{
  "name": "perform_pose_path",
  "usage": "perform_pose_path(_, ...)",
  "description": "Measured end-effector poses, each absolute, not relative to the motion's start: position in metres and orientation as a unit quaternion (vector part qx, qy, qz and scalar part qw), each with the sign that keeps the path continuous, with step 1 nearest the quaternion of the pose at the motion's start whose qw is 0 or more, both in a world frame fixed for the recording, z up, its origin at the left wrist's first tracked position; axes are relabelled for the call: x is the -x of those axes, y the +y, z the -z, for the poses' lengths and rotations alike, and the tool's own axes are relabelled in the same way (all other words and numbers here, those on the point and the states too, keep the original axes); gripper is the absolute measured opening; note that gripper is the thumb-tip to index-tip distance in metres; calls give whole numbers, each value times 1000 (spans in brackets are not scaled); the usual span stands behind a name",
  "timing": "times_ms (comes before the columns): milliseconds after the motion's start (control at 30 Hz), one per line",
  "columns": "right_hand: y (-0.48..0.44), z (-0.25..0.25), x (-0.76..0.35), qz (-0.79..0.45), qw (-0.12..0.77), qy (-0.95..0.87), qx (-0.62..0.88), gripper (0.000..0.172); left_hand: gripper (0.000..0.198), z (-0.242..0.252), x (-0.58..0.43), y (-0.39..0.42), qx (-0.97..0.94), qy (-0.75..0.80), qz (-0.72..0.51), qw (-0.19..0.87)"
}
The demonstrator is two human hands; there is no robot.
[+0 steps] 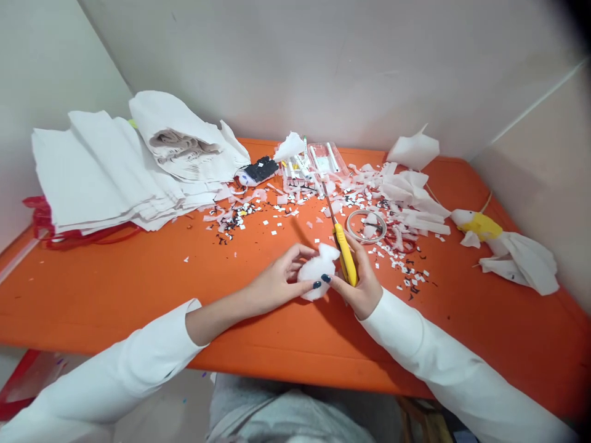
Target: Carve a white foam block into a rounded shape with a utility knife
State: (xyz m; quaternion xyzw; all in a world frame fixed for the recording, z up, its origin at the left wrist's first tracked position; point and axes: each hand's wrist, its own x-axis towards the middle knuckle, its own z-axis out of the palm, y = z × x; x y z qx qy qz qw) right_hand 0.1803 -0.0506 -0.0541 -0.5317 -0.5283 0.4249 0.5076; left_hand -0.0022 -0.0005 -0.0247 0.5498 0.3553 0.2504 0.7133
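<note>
1. The table [115, 295] was plain orange.
2. The foam lump [314, 275] was white.
3. The knife handle [346, 255] was yellow.
4. The nails [325, 278] were dark blue.
5. Scraps [414, 275] were white and black.

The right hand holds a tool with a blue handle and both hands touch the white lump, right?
Almost: in the head view the tool's handle is yellow. The right hand does hold it and, like the left hand, touches the white lump.

Tabletop [120, 283] free beside left grip [272, 283]; ring [369, 240], paper scraps [409, 191] obstruct beyond right grip [362, 286].
</note>
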Motion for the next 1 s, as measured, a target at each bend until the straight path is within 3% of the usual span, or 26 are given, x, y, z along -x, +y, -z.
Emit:
perform_pose_path(133,-50,53,-192,-402,546,-533,507,66,42,23,6,9,-587,382,-272,660)
perform_pose_path(267,-48,40,-207,-473,527,-509,490,53,45,24,12,20,-564,411,-306,648)
perform_pose_path(467,-47,36,-212,-549,506,-469,472,51,46,22,15,24,-495,415,-361,672)
perform_pose_path(900,-48,42,-211,-458,456,-529,550,40,48,24,17,26,-440,421,-392,689)
perform_pose_path(1000,-48,42,-212,-452,453,-544,543,46,51,24,18,28,-437,419,-399,689)
